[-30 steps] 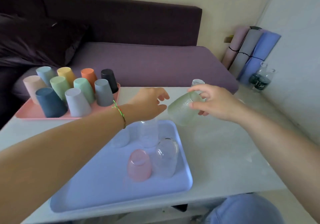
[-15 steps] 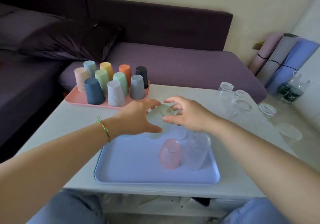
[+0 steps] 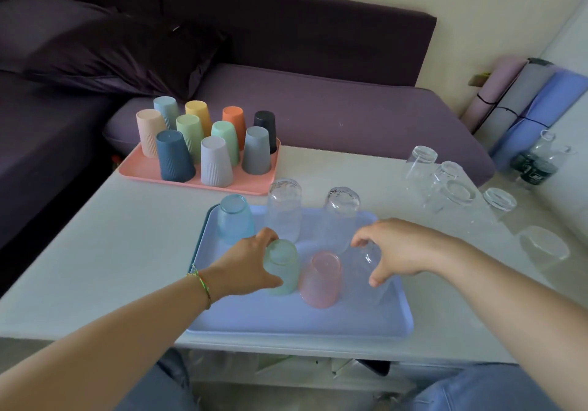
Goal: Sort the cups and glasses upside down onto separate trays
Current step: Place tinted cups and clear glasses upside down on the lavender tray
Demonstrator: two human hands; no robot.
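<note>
A green glass (image 3: 284,266) stands upside down on the blue tray (image 3: 286,318), and my left hand (image 3: 245,264) grips its side. Beside it on the tray are a pink glass (image 3: 321,278), a clear glass (image 3: 366,277), a blue glass (image 3: 234,218) and two tall clear glasses (image 3: 284,208), all inverted. My right hand (image 3: 404,248) hovers over the clear glass with fingers spread, holding nothing. The pink tray (image 3: 203,178) at the back left carries several coloured plastic cups (image 3: 216,161), all upside down.
Several clear glasses (image 3: 451,191) stand upright on the white table (image 3: 95,251) at the right. A purple sofa (image 3: 318,108) lies behind the table. Rolled mats (image 3: 525,99) and bottles (image 3: 537,162) stand at the far right.
The green glass passed from my right hand to my left and now stands inverted on the blue tray. My right hand let go and opened. The view shifted left.
</note>
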